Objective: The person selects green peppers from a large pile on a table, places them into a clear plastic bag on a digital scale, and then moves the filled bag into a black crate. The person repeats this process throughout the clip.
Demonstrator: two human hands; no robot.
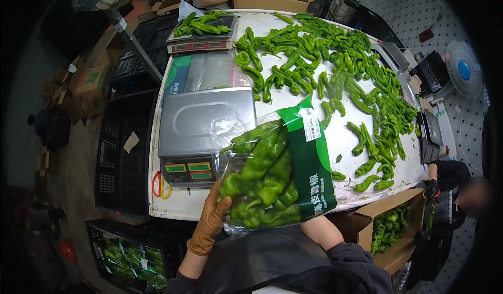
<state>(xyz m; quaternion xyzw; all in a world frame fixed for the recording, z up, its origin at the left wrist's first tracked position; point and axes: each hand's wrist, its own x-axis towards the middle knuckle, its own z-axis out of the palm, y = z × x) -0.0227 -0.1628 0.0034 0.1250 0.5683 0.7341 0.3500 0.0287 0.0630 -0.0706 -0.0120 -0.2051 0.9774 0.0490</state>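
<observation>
A clear plastic bag of green peppers (263,168) with a green printed panel and a white label is held up in front of me. My left hand (210,219), in a tan rubber glove, grips its lower left side, thumb in front. The bag hides my right hand; only the bare forearm shows, reaching behind the lower right edge. Just beyond the bag stands a digital scale (208,115) with a steel platform and lit displays, its right corner partly covered by the bag. Loose green peppers (353,58) are spread across the white table (271,86).
Another scale (202,44) carries several peppers. Flat packaging bags (208,72) lie between the scales. Scissors (160,186) rest at the left edge. A black crate (129,258) with bagged peppers stands lower left. At right, a co-worker (444,192) is beside a cardboard box (393,227) of peppers.
</observation>
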